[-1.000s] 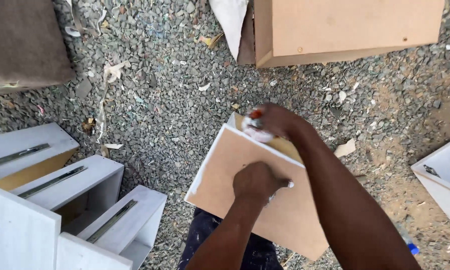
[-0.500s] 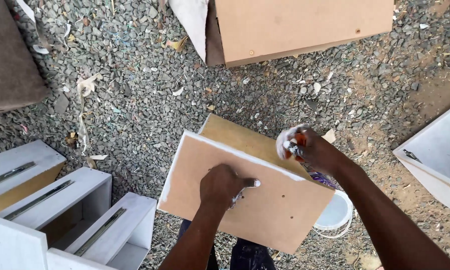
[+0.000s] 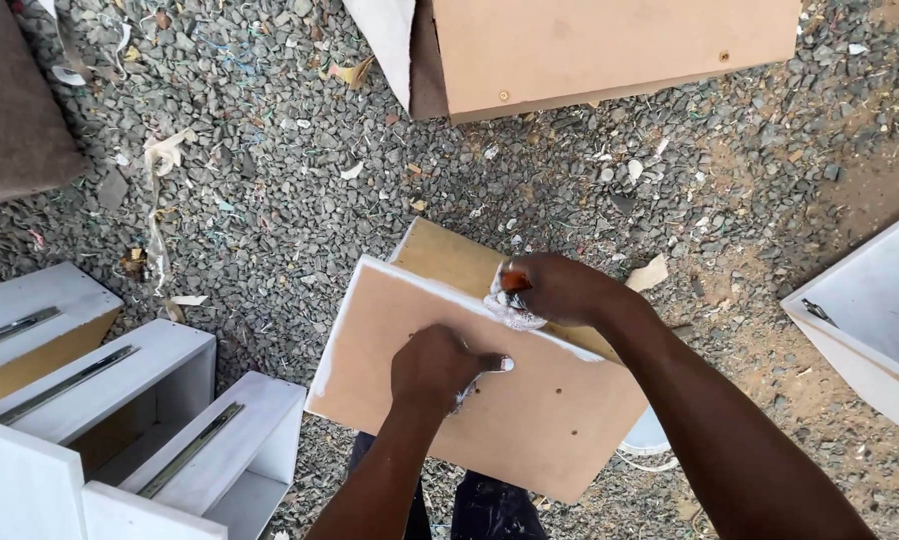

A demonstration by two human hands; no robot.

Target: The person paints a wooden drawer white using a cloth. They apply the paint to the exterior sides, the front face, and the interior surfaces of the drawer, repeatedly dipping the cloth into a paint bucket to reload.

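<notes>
A brown board box (image 3: 529,420) with a white-painted far edge sits tilted at the near middle of the gravel ground (image 3: 269,200). The left hand (image 3: 437,368) presses flat on its top panel, fingers spread narrow, holding nothing. The right hand (image 3: 559,288) is closed around a white, paint-soaked rag (image 3: 509,308) at the box's far edge. White drawers (image 3: 99,400) stand near left, another brown cabinet (image 3: 609,50) lies far

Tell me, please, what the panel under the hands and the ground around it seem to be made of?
The panel looks like fibreboard or similar pressed wood: smooth, matt tan face without grain, with white coating along its edges. The ground is loose grey gravel, small angular stones with scraps among them. The left hand presses on the panel.
</notes>
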